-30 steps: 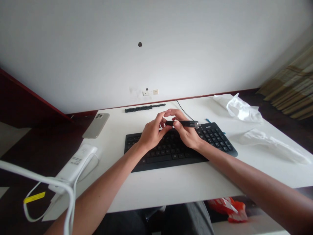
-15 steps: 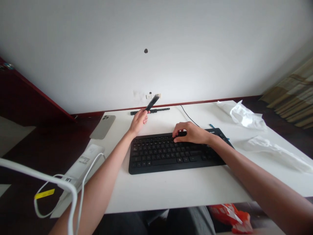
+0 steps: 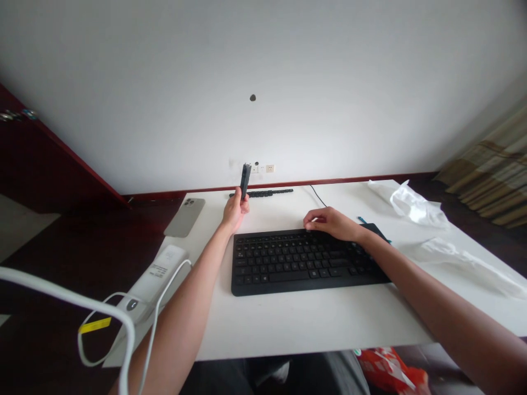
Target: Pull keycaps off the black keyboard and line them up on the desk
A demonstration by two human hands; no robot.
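Observation:
My left hand point(image 3: 235, 209) is closed around the lower end of a slim black stick-like tool point(image 3: 246, 180) with small pale points at its tip. It is held nearly upright above the far side of the table. A black keyboard point(image 3: 284, 263) lies in front of me. At its far edge rests my right hand point(image 3: 329, 222), fingers curled and thumb close to the fingertips. Anything between those fingertips is hidden. Behind the left hand, a line of small black pieces that look like keycaps point(image 3: 263, 193) runs along the table's back edge.
On the left lie a phone point(image 3: 185, 218) and a white power strip point(image 3: 158, 269) with a looping white cable point(image 3: 82, 293). White crumpled wrapping point(image 3: 415, 203) sits at right. A thin blue-green item point(image 3: 362, 219) shows behind the keyboard. Below the table is a red bag point(image 3: 391, 370).
The black tool in my left hand has turned more upright. My right hand has drawn back towards the keyboard's far edge, its fingers closer together. The whole view has shifted slightly.

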